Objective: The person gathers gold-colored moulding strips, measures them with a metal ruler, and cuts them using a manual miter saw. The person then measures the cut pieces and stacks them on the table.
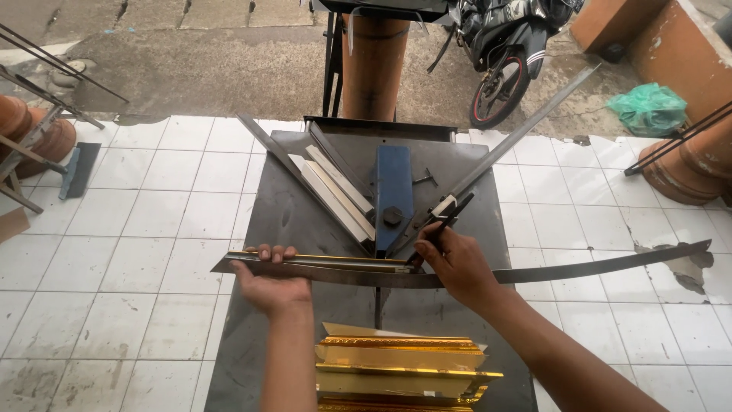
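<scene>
- Your left hand (268,284) is gripping a thin gold strip (320,259), fingers curling over its far edge and pressing it against the long metal bar (579,267) that is running left to right across the dark metal table (297,206).
- The gold strip is lying along the far side of that bar, stretching from your left hand to just short of your right hand, near the middle of the table.
- Your right hand (457,263) is closing around a dark slim tool (442,225), holding it like a pen, its tip pointing down at the right end of the gold strip.
- Just beyond your hands, a blue block (393,187) with a bolt on it is sitting at the centre of the table, with two metal rails fanning out from it in a V shape.
- Pale wood-like strips (335,191) are lying along the left rail; the right rail (526,126) is reaching far past the table edge.
- A stack of gold moulding pieces (396,366) is resting on the near end of the table, between your forearms.
- A motorbike (507,46) is standing at the far right, with a green bag (650,108) on the ground beside it.
</scene>
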